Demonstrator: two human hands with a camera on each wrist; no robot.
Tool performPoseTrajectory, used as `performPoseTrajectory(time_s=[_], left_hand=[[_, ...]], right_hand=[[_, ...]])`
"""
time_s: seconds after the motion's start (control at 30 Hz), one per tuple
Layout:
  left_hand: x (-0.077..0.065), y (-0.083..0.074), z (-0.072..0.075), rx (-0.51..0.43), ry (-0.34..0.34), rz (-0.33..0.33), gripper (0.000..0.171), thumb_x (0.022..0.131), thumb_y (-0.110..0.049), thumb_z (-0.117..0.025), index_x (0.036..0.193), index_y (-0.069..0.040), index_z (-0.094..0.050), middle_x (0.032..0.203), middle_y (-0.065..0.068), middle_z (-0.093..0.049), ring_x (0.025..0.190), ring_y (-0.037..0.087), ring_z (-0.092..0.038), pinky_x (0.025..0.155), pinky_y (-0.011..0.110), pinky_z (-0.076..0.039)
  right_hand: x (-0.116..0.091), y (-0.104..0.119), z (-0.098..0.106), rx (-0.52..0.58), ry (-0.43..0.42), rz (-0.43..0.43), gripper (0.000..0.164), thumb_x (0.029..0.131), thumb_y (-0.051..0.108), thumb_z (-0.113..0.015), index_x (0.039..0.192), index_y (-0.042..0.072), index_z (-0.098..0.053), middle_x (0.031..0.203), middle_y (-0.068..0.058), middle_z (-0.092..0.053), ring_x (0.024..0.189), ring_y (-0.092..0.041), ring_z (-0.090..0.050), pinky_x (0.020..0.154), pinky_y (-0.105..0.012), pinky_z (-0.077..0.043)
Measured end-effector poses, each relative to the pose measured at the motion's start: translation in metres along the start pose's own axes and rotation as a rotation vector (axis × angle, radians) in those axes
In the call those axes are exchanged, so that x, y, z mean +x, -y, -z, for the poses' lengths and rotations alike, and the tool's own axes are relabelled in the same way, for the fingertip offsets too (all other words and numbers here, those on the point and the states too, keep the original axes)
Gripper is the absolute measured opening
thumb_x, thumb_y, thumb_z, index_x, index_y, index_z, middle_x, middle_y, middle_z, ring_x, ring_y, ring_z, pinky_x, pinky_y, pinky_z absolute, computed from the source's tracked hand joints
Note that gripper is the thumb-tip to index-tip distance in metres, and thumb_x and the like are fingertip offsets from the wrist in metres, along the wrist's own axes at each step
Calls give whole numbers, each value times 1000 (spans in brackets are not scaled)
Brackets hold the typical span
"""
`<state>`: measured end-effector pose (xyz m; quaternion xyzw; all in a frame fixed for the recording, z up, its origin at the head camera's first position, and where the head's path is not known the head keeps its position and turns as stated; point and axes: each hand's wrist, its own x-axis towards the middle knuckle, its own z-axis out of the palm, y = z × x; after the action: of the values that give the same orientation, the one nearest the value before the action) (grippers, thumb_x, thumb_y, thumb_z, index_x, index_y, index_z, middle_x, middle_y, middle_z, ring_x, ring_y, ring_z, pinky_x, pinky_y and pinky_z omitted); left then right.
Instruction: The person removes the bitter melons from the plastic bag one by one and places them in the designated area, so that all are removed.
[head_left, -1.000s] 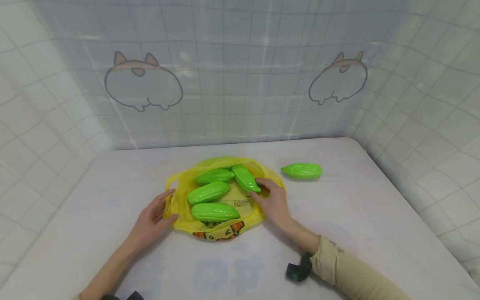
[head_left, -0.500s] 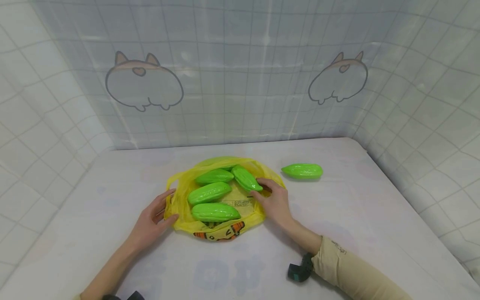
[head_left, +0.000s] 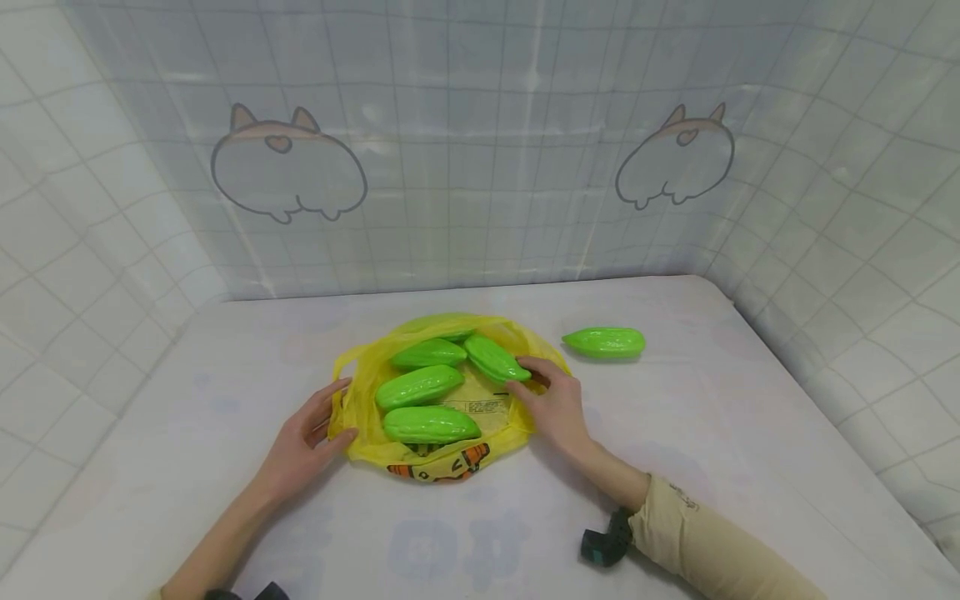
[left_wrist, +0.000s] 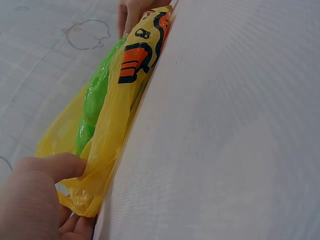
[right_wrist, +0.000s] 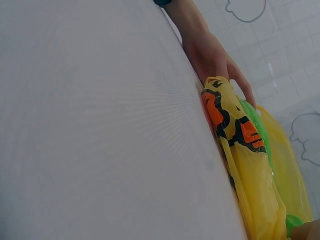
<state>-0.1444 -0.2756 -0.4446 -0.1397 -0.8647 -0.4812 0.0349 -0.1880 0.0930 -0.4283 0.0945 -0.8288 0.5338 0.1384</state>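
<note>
A yellow plastic bag [head_left: 363,392] lies with its mouth spread wide on the table. Inside it rest several glossy green bitter melons [head_left: 431,425]. My left hand [head_left: 294,446] pinches the bag's left edge; in the left wrist view the thumb [left_wrist: 67,165] lies over the plastic and the fingers sit behind it. My right hand [head_left: 555,408] reaches over the bag's right side and holds the slanted bitter melon [head_left: 495,360] at its near end, between thumb and fingers. The right wrist view catches only its fingertips [right_wrist: 307,231] at the lower corner.
Outside the bag, another green bitter melon [head_left: 604,342] lies to the right on the white table [head_left: 690,417]. Grid-patterned curtains [head_left: 487,150] stand behind and on both sides. Black wrist straps [head_left: 607,537] are on the arms.
My right hand has shifted slightly right and toward me, and the bitter melon it holds has slid the same way. My left hand has stayed on the bag's edge.
</note>
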Motion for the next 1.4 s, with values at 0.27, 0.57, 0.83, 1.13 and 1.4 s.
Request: performPoseTrajectory(time_s=[0.27,0.57,0.83,1.13,1.4], left_hand=[[0,-1,0,-6,-1,-5,69,96,-15,-68,155,-26,-35,160,15,-32,142,44,-36,98,2,-36],[0,-3,0,4,-1,11,68,96,-17,-68,155,-27,-35,160,15,-32,142,43,-37,97,1,-35],[0,-2,0,12,-3,6,68,96,-17,-68,155,-26,-35,160,15,-33,141,44,-37,98,1,-35],[0,-2,0,7,-5,0,68,96,-17,-68,155,-26,-35,160,15,-32,141,44,-37,98,2,-35],[0,-1,-1,11,-3,5,68,96,-17,-68,155,-27,-35,160,15,-32,141,44,-37,97,1,-35]], right_hand=[[0,1,3,24,-6,-12,37,85,6,-78,120,1,-69,123,-15,-69,109,-30,-69,95,-38,-57],[-1,-4,6,61,-1,-3,37,86,5,-77,122,2,-68,125,-15,-68,110,-31,-69,93,-36,-57],[-3,-5,11,139,20,-13,36,87,5,-76,122,2,-68,126,-16,-67,113,-32,-67,94,-35,-57],[-4,-7,16,151,34,-33,36,88,6,-75,123,3,-67,126,-14,-66,115,-32,-67,94,-32,-56],[-6,-6,22,175,33,-47,36,89,5,-74,124,5,-67,130,-13,-64,118,-32,-65,95,-31,-56]])
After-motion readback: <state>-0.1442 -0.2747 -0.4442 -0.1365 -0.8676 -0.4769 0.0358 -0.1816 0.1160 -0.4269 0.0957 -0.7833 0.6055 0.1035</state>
